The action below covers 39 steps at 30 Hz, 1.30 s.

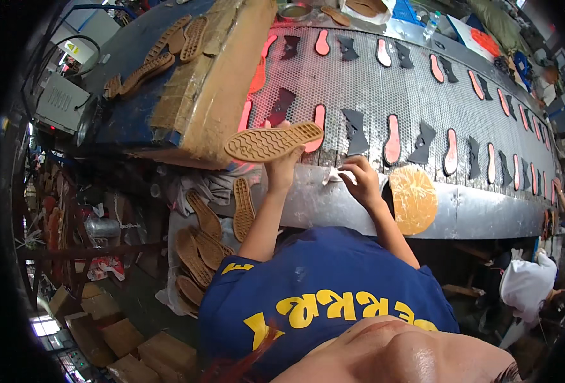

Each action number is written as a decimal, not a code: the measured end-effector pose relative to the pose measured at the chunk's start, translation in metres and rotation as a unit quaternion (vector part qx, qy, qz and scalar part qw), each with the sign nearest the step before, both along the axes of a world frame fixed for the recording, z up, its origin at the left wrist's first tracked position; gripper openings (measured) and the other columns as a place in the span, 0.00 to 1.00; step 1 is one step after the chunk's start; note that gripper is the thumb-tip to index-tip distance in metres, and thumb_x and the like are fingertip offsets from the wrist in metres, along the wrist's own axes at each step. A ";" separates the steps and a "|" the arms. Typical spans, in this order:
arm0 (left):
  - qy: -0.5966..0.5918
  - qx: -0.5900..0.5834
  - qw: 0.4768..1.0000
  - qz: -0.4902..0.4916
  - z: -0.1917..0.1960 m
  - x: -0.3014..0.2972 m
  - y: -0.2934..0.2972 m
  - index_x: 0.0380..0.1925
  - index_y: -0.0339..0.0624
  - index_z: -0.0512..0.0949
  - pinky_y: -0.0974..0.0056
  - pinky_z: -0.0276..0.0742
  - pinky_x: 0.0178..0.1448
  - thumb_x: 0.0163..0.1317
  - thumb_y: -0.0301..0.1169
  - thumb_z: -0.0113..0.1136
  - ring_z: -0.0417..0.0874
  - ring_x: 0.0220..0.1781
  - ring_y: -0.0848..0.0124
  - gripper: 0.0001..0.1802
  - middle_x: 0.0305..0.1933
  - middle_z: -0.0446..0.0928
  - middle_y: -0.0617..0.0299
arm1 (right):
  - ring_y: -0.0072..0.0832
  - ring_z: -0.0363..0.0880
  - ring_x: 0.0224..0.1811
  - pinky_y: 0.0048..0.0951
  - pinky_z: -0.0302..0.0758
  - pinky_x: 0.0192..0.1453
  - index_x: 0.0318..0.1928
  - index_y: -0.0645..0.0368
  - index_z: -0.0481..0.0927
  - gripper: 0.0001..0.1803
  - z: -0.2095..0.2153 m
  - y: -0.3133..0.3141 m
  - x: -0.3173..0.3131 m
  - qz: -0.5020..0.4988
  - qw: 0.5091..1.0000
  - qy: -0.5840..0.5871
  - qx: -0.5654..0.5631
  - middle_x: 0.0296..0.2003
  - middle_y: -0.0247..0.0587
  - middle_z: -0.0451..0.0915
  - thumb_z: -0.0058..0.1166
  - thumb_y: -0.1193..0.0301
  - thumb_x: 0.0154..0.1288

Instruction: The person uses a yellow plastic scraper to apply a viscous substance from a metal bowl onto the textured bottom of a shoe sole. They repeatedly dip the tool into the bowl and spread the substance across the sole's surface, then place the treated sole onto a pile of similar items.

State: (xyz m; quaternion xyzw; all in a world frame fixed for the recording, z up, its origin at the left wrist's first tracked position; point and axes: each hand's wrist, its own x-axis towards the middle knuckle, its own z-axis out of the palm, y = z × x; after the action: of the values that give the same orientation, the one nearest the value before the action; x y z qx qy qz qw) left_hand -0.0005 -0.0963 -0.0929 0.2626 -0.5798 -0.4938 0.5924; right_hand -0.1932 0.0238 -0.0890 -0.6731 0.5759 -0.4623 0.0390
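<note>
My left hand (pixel 283 161) holds up a tan rubber shoe sole (pixel 273 141), tread side facing me, above the near edge of a metal mesh conveyor belt (pixel 371 89). My right hand (pixel 361 180) is just to the right, pinching a small white cloth or paper scrap (pixel 337 175) against the belt's metal rim. The belt carries rows of pink insoles (pixel 392 139) and dark cut pieces (pixel 357 133).
A pile of tan soles (pixel 206 246) lies in a bin at my lower left. More soles (pixel 167 54) rest on a blue machine top beside a cardboard slab (pixel 215 89). A round yellowish pad (pixel 413 199) hangs on the rim. Another person in white (pixel 528 287) sits lower right.
</note>
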 end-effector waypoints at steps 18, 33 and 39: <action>-0.550 0.015 0.833 0.062 -0.225 0.055 0.033 0.67 0.37 0.55 0.49 0.52 0.74 0.45 0.32 0.69 0.54 0.71 0.43 0.49 0.67 0.57 0.39 | 0.45 0.75 0.49 0.38 0.72 0.53 0.54 0.62 0.75 0.16 -0.029 0.036 -0.051 -0.082 0.993 -0.027 0.074 0.45 0.51 0.75 0.49 0.82 0.65; -0.503 0.269 0.738 0.361 -0.155 0.198 0.148 0.63 0.41 0.62 0.48 0.64 0.65 0.34 0.30 0.80 0.67 0.61 0.43 0.52 0.57 0.70 0.43 | 0.36 0.81 0.38 0.34 0.75 0.44 0.49 0.61 0.80 0.24 -0.087 0.046 -0.072 -0.138 0.960 -0.163 0.179 0.34 0.46 0.82 0.35 0.56 0.78; -0.430 0.132 0.847 0.285 -0.095 0.179 0.108 0.61 0.40 0.63 0.51 0.68 0.61 0.42 0.22 0.74 0.70 0.60 0.48 0.44 0.58 0.70 0.45 | 0.40 0.80 0.32 0.37 0.74 0.39 0.41 0.59 0.82 0.22 -0.090 0.100 -0.095 -0.334 0.917 -0.183 0.118 0.29 0.45 0.81 0.42 0.55 0.76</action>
State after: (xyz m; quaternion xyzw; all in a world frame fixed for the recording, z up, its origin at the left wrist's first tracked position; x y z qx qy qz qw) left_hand 0.1782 0.0122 -0.1878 0.6778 -0.6059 -0.2129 0.3580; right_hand -0.2877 0.1239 -0.1794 -0.3363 0.8002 -0.4922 0.0662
